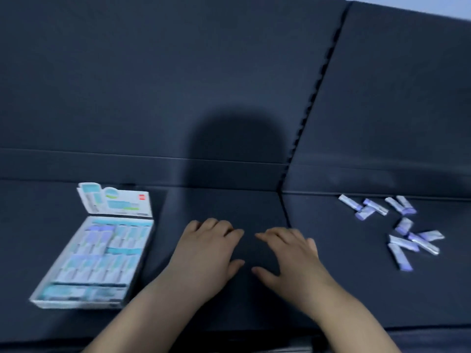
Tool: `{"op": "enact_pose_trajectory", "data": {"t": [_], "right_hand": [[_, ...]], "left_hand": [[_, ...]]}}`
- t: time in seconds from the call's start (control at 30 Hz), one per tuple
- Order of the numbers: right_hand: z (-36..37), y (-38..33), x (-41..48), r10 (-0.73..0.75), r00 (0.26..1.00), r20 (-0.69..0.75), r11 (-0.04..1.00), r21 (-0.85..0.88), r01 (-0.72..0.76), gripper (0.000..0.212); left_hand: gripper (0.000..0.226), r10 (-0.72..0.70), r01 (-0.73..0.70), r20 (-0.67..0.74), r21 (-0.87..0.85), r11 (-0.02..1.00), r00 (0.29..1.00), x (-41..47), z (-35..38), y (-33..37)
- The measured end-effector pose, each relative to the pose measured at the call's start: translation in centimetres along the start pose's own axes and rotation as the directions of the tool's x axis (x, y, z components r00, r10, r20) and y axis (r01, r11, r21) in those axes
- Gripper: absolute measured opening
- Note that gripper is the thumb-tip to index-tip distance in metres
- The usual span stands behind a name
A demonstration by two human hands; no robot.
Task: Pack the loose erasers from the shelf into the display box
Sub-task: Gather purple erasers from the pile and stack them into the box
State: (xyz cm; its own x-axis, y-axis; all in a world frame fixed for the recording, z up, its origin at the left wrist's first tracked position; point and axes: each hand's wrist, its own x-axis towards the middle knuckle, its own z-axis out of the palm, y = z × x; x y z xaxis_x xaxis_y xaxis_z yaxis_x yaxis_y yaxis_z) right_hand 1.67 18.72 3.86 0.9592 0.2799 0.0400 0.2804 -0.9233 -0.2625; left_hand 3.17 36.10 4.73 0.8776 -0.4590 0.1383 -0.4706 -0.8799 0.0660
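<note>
Resting flat and released (palms down), left hand beside display box, right hand nearer loose erasers.

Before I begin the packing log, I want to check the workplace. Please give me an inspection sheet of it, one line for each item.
surface: dark padded shelf, two panels meeting at a seam.
job's things: display box at left, lid flap upright, rows of packed erasers inside, blurred; loose erasers scattered at right, some overlapping.
clutter: nothing seen.
grips: left hand and right hand lie flat on the shelf between box and loose erasers, holding nothing.
cables: nothing seen.
surroundings: dark back panel behind the shelf, a shadow on it.
</note>
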Motion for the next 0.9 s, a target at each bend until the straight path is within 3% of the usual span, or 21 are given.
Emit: {"op": "enact_pose_trajectory", "data": {"t": [0.3, 0.9], "right_hand": [[-1.8, 7.9, -3.6, 0.021, 0.998, 0.067, 0.995, -0.099, -0.014, 0.064], [-0.9, 10.4, -3.6, 0.097, 0.995, -0.011, 0.994, 0.042, -0.096, 0.065]], "left_hand": [[0.059, -0.090, 0.087, 0.085, 0.047, 0.995, 0.992, 2.5, 2.8, 9.0], [0.051, 0.003, 0.002, 0.091, -0.052, 0.999, 0.996, 5.0, 3.1, 9.5]]}}
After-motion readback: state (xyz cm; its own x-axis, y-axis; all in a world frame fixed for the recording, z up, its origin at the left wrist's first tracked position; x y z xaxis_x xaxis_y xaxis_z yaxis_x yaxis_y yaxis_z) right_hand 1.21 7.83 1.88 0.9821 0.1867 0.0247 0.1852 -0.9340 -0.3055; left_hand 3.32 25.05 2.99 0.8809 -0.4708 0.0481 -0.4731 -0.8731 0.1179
